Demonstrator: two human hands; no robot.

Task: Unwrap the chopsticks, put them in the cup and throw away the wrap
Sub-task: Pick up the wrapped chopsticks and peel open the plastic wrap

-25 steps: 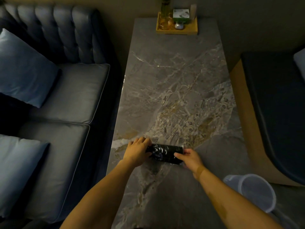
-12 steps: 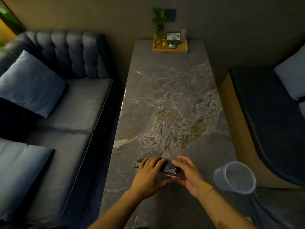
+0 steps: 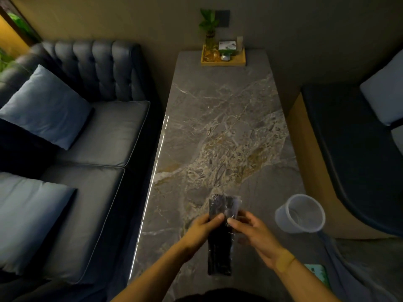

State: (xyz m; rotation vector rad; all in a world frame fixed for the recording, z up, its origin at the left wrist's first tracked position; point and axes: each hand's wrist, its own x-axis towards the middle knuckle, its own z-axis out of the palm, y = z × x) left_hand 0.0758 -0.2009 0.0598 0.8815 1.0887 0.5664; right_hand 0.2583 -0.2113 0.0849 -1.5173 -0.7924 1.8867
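A long dark packet of wrapped chopsticks (image 3: 220, 240) in shiny clear plastic is held lengthwise above the near end of the marble table (image 3: 218, 127). My left hand (image 3: 204, 228) pinches the packet's left side near its far end, thumb on top. My right hand (image 3: 255, 234) pinches the plastic wrap on the right side at the same height. A translucent cup (image 3: 299, 213), with nothing in it, stands at the table's right edge, just right of my right hand.
A wooden tray (image 3: 222, 58) with a small plant and boxes sits at the table's far end. A dark sofa (image 3: 91, 136) with blue cushions runs along the left. A dark bench seat (image 3: 353, 149) is on the right. A greenish card (image 3: 318, 274) lies near my right wrist.
The packet lay crosswise on the table under both hands; now it is turned lengthwise and lifted, with both hands pinching its far end. The view has pulled back.
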